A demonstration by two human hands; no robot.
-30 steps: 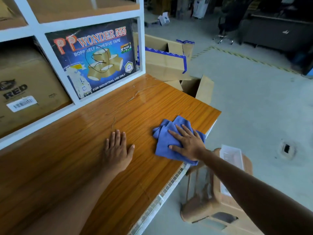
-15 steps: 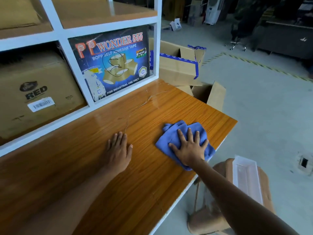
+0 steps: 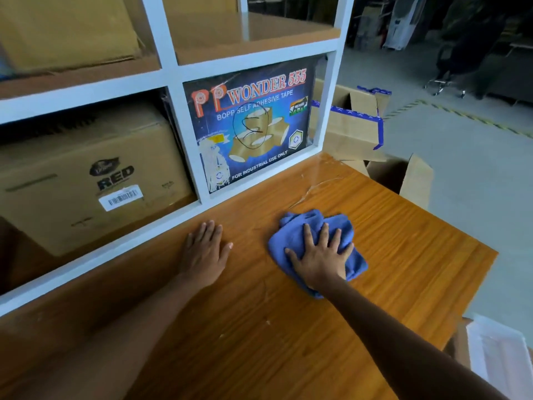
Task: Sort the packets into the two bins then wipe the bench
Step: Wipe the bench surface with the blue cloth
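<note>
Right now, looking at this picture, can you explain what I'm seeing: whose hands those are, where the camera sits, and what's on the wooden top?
There is no machine here. A person wears a wide-angle camera on the head, looking down at their own two bare hands. The right hand presses flat on a crumpled blue cloth lying on the wooden bench, as in wiping. The left hand rests flat on the bench and holds nothing. Behind are white shelves with a tape box and a brown carton.

Soft daylight, brightest on the floor (image 3: 461, 183) at right, pale glare across the bench (image 3: 317, 174) far corner, shelf frame (image 3: 186, 157) bowed by the wide lens, background dim, slight motion blur
</note>
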